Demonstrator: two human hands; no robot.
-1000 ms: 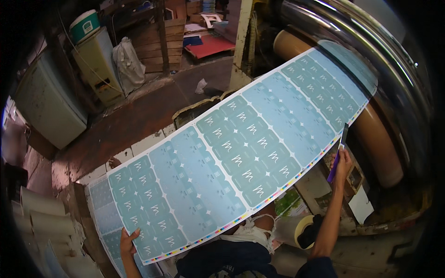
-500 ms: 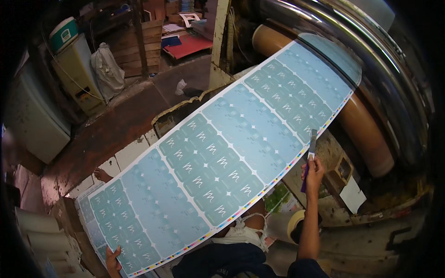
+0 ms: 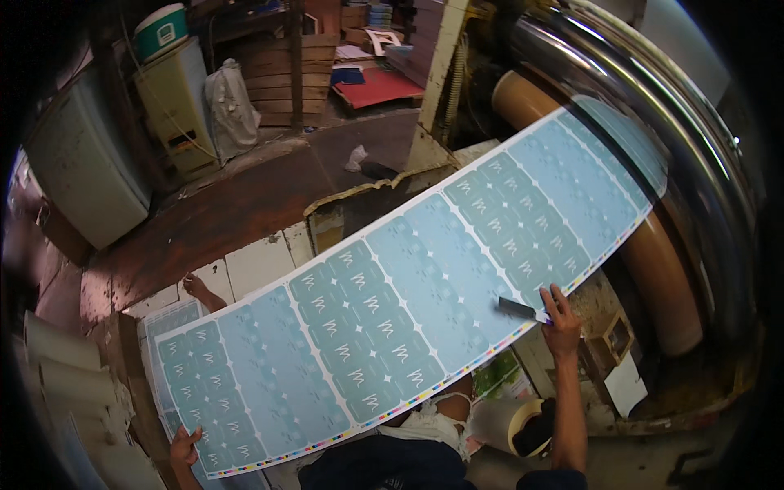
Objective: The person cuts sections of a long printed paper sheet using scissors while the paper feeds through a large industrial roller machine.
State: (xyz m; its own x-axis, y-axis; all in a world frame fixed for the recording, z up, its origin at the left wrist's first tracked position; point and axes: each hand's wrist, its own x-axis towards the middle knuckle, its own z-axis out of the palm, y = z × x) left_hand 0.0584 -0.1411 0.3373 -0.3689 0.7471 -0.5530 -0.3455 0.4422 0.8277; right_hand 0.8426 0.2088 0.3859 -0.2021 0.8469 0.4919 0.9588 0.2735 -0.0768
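We see the long printed sheet (image 3: pixel 408 286) stretched at a slant from beneath the shiny metal roller (image 3: pixel 694 114), over the brown roller (image 3: pixel 670 286), down to the left hand (image 3: pixel 184 447). The left grip is clamped on the sheet at its near left corner, thumb on top; we cannot make out the fingers underneath. More of the sheet lies out than a second ago: another teal panel now shows by the rollers, beyond the pale blue one that was last there.

The right hand (image 3: pixel 562 327) has its grip closed around the knife (image 3: pixel 516 308), though the purple handle, plain to us before, is now almost hidden. The blade, which pointed up near the sheet's right edge, now points left and lies over the printed face; whether it touches, we cannot tell. That hand has moved to the colour-barred edge, fingers reaching over it. Beyond the sheet's far edge, we see more of a bare foot (image 3: pixel 206 294) than before.
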